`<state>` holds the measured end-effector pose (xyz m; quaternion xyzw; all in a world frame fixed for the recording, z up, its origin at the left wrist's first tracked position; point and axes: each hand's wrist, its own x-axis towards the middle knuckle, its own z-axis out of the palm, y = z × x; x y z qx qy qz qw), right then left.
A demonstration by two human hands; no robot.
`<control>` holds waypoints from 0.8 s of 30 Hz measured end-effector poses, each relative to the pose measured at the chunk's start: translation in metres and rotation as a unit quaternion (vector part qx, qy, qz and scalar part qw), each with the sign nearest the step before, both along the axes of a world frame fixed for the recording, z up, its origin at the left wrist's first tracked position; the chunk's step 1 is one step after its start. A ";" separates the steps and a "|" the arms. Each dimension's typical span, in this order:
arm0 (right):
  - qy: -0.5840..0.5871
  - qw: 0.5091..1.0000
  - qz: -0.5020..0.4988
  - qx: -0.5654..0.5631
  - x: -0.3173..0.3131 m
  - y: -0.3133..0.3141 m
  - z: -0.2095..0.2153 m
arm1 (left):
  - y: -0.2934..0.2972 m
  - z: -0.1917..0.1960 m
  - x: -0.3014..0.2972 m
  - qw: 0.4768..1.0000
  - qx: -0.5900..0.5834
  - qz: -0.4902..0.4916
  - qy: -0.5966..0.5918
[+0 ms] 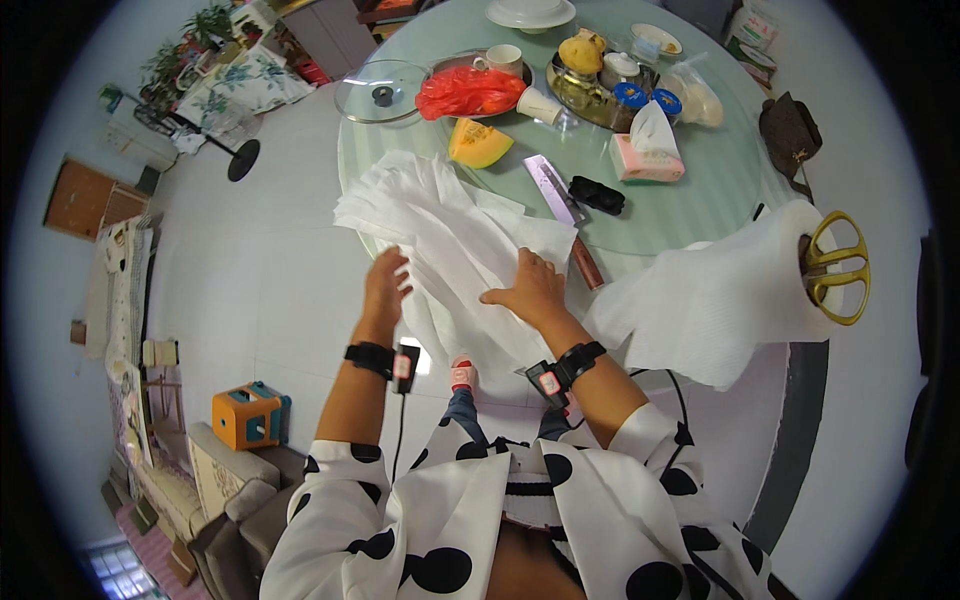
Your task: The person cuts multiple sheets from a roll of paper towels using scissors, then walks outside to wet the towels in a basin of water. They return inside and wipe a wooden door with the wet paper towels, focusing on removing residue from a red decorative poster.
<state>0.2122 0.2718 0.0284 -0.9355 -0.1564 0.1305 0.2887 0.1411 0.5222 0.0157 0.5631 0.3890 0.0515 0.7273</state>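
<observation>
Head view of a person spreading a white paper sheet [450,235] over the near edge of a round, glass-topped worktop [700,200]. The left hand [385,285] rests on the sheet's near-left part with fingers loosely extended and slightly spread, grasping nothing that can be made out; the right hand [528,290] lies palm-down and flat on the sheet's near-right part, fingers open and pressing rather than gripping. Judged from its present lie, the sheet is partly laid out: its far portion rests on the worktop, rumpled and overlapping in folds, while its near portion hangs over the edge toward the person, so smoothing and flattening appear unfinished. The sheet's long axis runs from the far-left of the worktop edge toward the near-right, with its far corners pointing toward a melon wedge [478,143] and a glass lid [382,92]. Just beside the sheet's right margin lies a cleaver [562,200], blade toward the worktop centre and handle toward the near edge. A roll of the same white paper [730,295] stands at the near-right edge, a loose length trailing from it, with gold-handled scissors [838,268] set in its core. A tissue box [648,158] and a red plastic bag [470,92] lie farther in, well apart from both hands
</observation>
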 end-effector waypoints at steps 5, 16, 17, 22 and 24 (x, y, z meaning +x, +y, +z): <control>0.168 0.978 0.041 -0.117 0.017 0.024 -0.045 | -0.003 -0.040 -0.018 0.991 -0.024 -0.106 0.082; -0.049 0.992 -0.056 -0.100 -0.007 0.053 -0.021 | 0.045 -0.053 -0.005 0.957 -0.099 -0.265 0.065; -0.086 0.990 -0.051 -0.100 -0.006 0.056 -0.009 | 0.047 -0.055 -0.004 0.956 -0.099 -0.267 0.065; -0.172 0.973 -0.065 0.138 -0.006 0.059 0.073 | 0.055 -0.042 -0.002 0.959 -0.067 -0.271 0.054; -0.141 0.963 -0.078 0.217 -0.011 0.061 0.102 | 0.057 -0.030 -0.004 0.965 -0.047 -0.256 0.018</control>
